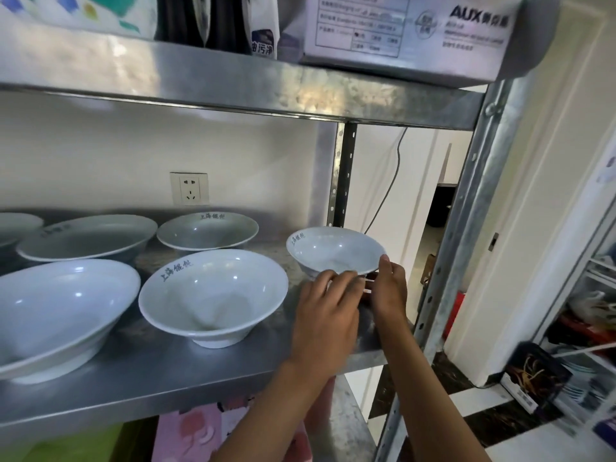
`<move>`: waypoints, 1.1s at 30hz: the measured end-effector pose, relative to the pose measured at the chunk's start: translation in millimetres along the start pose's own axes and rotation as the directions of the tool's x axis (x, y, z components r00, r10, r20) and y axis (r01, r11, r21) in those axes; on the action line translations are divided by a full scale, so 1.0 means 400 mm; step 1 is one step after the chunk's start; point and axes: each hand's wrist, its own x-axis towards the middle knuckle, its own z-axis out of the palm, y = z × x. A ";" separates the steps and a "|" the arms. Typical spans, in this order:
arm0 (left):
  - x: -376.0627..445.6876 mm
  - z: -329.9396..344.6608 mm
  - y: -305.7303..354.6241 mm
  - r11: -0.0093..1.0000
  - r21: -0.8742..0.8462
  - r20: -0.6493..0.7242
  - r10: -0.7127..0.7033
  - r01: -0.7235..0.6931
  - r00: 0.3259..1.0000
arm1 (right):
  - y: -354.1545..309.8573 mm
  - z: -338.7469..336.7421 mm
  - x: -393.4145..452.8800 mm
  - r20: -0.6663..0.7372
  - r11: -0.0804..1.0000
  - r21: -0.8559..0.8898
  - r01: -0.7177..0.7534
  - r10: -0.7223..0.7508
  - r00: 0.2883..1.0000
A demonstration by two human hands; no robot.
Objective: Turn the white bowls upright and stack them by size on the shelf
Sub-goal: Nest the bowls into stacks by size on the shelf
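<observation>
Both hands are up at the right end of the shelf (pixel 173 378), working the small white bowl (pixel 335 250). Around them it's crowded: a medium bowl (pixel 213 295) stands upright just left of the small one, a big bowl (pixel 56 315) sits further left at the front edge, and behind these a wide shallow bowl (pixel 88 236) and another bowl (pixel 207 230) stand along the back, with the rim of one more bowl (pixel 16 225) poking in at far left. All show their open mouths upward, none stacked. A wall socket (pixel 189 193) sits behind them, the upper shelf (pixel 233 78) hangs overhead carrying a white AUX box (pixel 406 28), and the steel upright post (pixel 466 228) stands right beside the small bowl, hemming it in.

Now the hands. Left hand (pixel 325 315), fingers curled, fingertips resting against the near rim of the small bowl. Right hand (pixel 388 288) pinches that same rim from the right side, thumb up on the edge. So the small bowl is gripped between both hands, upright, and whether its foot touches the shelf I cannot tell, since the hands cover it.
</observation>
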 end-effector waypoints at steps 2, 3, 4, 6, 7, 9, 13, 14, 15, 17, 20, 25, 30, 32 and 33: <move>-0.026 -0.032 0.004 0.998 -0.055 -0.043 -0.009 0.006 0.999 | 0.010 -0.004 -0.008 0.006 0.999 0.025 -0.042 0.042 0.999; -0.032 -0.053 0.002 0.997 -0.078 -0.064 -0.023 0.018 0.998 | 0.014 -0.007 -0.016 0.022 0.997 0.053 -0.060 0.059 0.998; -0.034 -0.079 -0.002 0.994 -0.103 -0.081 -0.033 0.025 0.996 | 0.017 -0.009 -0.027 0.053 0.993 0.087 -0.079 0.074 0.996; -0.030 -0.137 -0.009 0.994 -0.112 -0.099 -0.005 -0.006 0.995 | 0.017 -0.012 -0.051 0.127 0.981 0.154 -0.117 0.098 0.987; -0.030 -0.165 -0.014 0.996 -0.088 -0.108 0.025 -0.034 0.994 | 0.016 -0.012 -0.061 0.155 0.977 0.176 -0.124 0.097 0.983; -0.033 -0.215 -0.031 0.998 -0.055 -0.148 0.017 -0.026 0.989 | 0.010 -0.008 -0.079 0.180 0.974 0.195 -0.111 0.076 0.981; -0.073 -0.291 -0.073 0.955 -0.151 -0.257 -0.289 0.257 0.922 | -0.010 0.009 -0.116 0.206 0.968 0.237 -0.084 0.035 0.978; -0.088 -0.304 -0.084 0.932 -0.183 -0.272 -0.353 0.312 0.895 | -0.010 0.015 -0.124 0.209 0.966 0.244 -0.081 0.029 0.977; -0.103 -0.316 -0.096 0.914 -0.208 -0.283 -0.397 0.348 0.873 | -0.009 0.020 -0.130 0.209 0.965 0.250 -0.082 0.029 0.977; -0.133 -0.335 -0.121 0.896 -0.226 -0.315 -0.439 0.382 0.842 | -0.003 0.030 -0.139 0.209 0.960 0.268 -0.085 0.028 0.978; -0.172 -0.364 -0.153 0.871 -0.254 -0.379 -0.489 0.420 0.786 | 0.005 0.044 -0.143 0.194 0.954 0.287 -0.090 0.034 0.980; -0.225 -0.401 -0.177 0.829 -0.269 -0.403 -0.560 0.491 0.724 | 0.003 0.047 -0.141 0.114 0.948 0.305 -0.089 0.056 0.992; -0.231 -0.437 -0.197 0.809 -0.267 -0.356 -0.587 0.523 0.727 | -0.035 0.052 -0.133 0.096 0.947 0.304 -0.106 0.080 0.992; -0.220 -0.457 -0.212 0.820 -0.247 -0.337 -0.572 0.517 0.747 | -0.063 0.063 -0.134 0.119 0.945 0.314 -0.096 0.061 0.991; -0.214 -0.469 -0.216 0.818 -0.248 -0.338 -0.575 0.519 0.745 | -0.078 0.071 -0.135 0.141 0.936 0.343 -0.082 0.035 0.989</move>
